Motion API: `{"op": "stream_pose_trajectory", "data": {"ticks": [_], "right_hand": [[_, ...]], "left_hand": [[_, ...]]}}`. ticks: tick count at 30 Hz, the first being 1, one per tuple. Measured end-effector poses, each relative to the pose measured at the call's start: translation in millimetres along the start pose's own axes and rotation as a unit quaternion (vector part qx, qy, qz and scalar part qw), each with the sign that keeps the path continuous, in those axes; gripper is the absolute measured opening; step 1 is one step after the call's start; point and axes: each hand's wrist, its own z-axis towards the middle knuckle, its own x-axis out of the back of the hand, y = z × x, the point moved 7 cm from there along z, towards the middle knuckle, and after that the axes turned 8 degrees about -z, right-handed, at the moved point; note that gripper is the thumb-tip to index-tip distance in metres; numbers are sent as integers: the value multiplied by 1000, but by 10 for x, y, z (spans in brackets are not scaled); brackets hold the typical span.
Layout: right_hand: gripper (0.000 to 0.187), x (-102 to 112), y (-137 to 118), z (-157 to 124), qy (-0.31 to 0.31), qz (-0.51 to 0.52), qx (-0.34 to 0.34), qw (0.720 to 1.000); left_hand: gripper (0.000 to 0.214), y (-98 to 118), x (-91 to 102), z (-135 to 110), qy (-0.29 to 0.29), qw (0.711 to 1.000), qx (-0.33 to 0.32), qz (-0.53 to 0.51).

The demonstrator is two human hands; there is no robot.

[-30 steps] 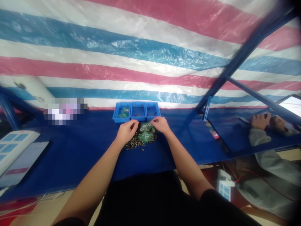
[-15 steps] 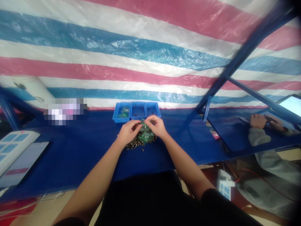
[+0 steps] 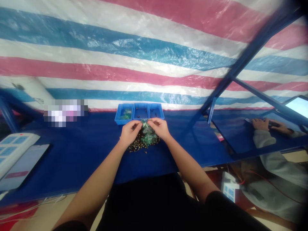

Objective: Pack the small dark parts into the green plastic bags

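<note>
My left hand (image 3: 129, 132) and my right hand (image 3: 159, 127) meet over a heap of small green boards and dark little parts (image 3: 143, 141) on the blue table (image 3: 79, 154). Both hands are closed in a pinch. Between the fingertips they hold a small green piece (image 3: 144, 123) just above the heap. Right behind the hands stand three joined blue bins (image 3: 139, 113). The left bin holds green pieces; the other two hold a few dark parts.
A white power strip (image 3: 12, 149) and a phone-like slab (image 3: 21, 166) lie at the far left. A blue metal frame (image 3: 231, 77) slants across the right. Behind it another person's hands (image 3: 267, 124) rest at a keyboard by a lit screen (image 3: 298, 106). A striped tarp hangs behind.
My two hands moved together from the sides of the heap to its far edge and now pinch a green piece between them. The other person's hands shifted on the right.
</note>
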Motion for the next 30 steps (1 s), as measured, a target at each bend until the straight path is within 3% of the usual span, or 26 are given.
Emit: {"op": "stream_pose_trajectory", "data": {"ticks": [11,20,25,30], "right_hand": [[35,-41,55,7,-28,-17,-15,999],[39,-49,94,22,-43,-41,-17,998],[39,-33,120,25,-42,-31,-31,998],[37,-84,147,14,-64,22,-56,996]], "left_hand": [[31,-41,39,15,46,992,71,-91],[28,-55,24,23,7,997,59,-49],[29,-73,81,14,56,998,27,-12],[35,-164,42,-9,71,993,65,-73]]}}
